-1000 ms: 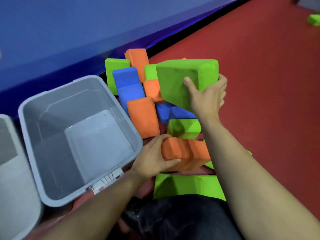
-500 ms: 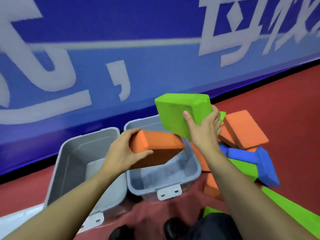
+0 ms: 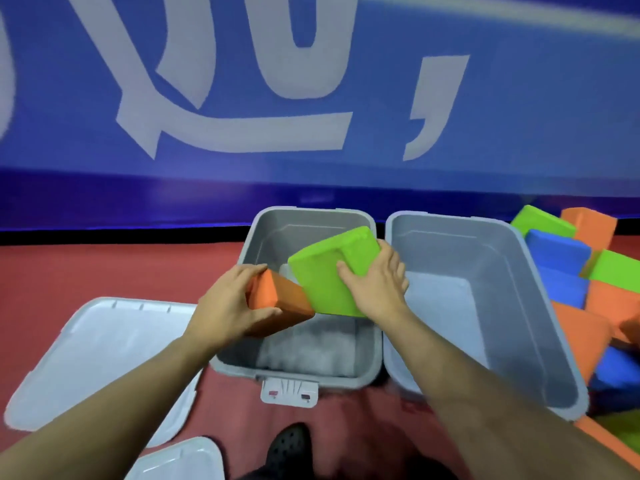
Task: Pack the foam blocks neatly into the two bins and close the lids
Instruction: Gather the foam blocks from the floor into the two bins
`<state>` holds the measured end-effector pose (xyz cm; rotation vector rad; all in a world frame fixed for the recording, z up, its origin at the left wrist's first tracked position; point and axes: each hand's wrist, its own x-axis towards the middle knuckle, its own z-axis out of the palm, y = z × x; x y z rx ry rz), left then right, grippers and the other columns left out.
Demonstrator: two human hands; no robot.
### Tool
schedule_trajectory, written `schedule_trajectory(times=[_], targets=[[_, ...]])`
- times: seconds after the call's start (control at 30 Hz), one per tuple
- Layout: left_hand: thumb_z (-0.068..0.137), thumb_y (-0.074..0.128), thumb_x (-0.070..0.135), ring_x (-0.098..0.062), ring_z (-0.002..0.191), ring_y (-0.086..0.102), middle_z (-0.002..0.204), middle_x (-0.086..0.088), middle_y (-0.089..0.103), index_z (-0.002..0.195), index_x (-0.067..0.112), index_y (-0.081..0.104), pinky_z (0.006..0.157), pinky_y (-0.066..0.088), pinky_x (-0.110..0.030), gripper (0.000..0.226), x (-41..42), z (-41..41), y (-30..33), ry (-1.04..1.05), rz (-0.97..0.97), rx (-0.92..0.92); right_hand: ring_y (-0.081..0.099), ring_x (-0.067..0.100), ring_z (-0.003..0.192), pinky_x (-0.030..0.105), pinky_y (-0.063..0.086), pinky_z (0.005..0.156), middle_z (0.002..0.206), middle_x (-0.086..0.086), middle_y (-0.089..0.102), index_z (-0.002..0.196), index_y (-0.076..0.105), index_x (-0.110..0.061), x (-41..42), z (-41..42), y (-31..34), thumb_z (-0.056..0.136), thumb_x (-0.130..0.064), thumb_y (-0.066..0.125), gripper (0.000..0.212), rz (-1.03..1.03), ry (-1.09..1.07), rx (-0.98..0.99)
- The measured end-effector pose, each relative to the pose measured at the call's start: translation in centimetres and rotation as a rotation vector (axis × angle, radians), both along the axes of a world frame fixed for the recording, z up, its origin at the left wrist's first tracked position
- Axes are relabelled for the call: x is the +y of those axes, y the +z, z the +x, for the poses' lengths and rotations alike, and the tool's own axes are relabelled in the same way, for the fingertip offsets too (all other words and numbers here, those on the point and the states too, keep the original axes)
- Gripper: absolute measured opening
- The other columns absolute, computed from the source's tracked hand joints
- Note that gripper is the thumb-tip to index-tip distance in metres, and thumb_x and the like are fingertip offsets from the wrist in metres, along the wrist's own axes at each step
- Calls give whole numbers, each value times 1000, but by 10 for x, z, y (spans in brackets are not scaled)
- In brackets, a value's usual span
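Where half a second ago you held both blocks over the right-hand bin, you now hold them above the left bin [image 3: 369, 299], and the view has swung so that both bins sit side by side in front of you. Your left hand [image 3: 227, 306] grips the orange block [image 3: 280, 303], thumb on its near face and fingers curled over the far top edge; its long axis runs from your palm down and to the right, the far end tucked under the green one. Your right hand [image 3: 375, 287] holds the green block [image 3: 325, 275], thumb pressed on its broad face and fingers wrapped round the right edge. That block tilts, broad face toward you, its long axis running from lower left up to the right. Both blocks hang over the open mouth of the bin, above its rim. The right bin [image 3: 547, 306] stands just beside it, touching or nearly so. Two lids lie on the red floor [image 3: 86, 268] to your left: one lid [image 3: 104, 351] beside the left bin, a second lid [image 3: 180, 459] nearer you. The remaining pile of blocks [image 3: 585, 282] sits against the right bin's far side.
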<state>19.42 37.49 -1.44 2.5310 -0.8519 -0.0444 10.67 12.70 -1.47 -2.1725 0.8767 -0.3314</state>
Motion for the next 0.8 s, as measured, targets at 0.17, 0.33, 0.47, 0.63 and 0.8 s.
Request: schedule_trajectory(times=[0.17, 0.33, 0.47, 0.63, 0.8], targets=[[71, 80, 60, -20, 129, 51, 144, 7, 51, 146, 26, 47, 108, 38, -35, 89, 6, 24, -75, -205, 249, 4, 43, 32, 131, 45, 36, 105, 138, 8, 50, 136, 42, -16, 23, 22, -70, 68, -73, 72, 94, -53, 26, 216], [77, 71, 65, -15, 141, 37, 152, 14, 40, 154, 36, 32, 120, 21, -46, 90, -1, 32, -140, -314, 515, 133, 50, 32, 125, 43, 41, 101, 132, 9, 56, 127, 47, -16, 35, 20, -125, 66, -79, 69, 91, -156, 152, 445], [82, 67, 62, -13, 146, 29, 157, 13, 31, 157, 37, 23, 120, 16, -53, 90, -10, 25, -173, -297, 474, 244, 49, 32, 127, 41, 42, 102, 134, 10, 54, 131, 45, -18, 42, 25, -162, 74, -74, 66, 82, -77, 307, 565], [91, 58, 59, -13, 153, 17, 167, 8, 17, 159, 33, 20, 123, 8, -43, 83, -22, 18, -180, -317, 452, 307, 54, 33, 124, 42, 48, 99, 135, 12, 55, 136, 43, -19, 38, 23, -176, 78, -67, 67, 80, 70, 310, 583], [92, 58, 58, -20, 151, 21, 166, 5, 18, 158, 31, 23, 122, 18, -35, 79, -26, 10, -163, -344, 490, 263, 40, 29, 142, 41, 38, 114, 155, 9, 38, 158, 21, -19, 21, 14, -159, 84, -66, 63, 97, 17, 386, 581]])
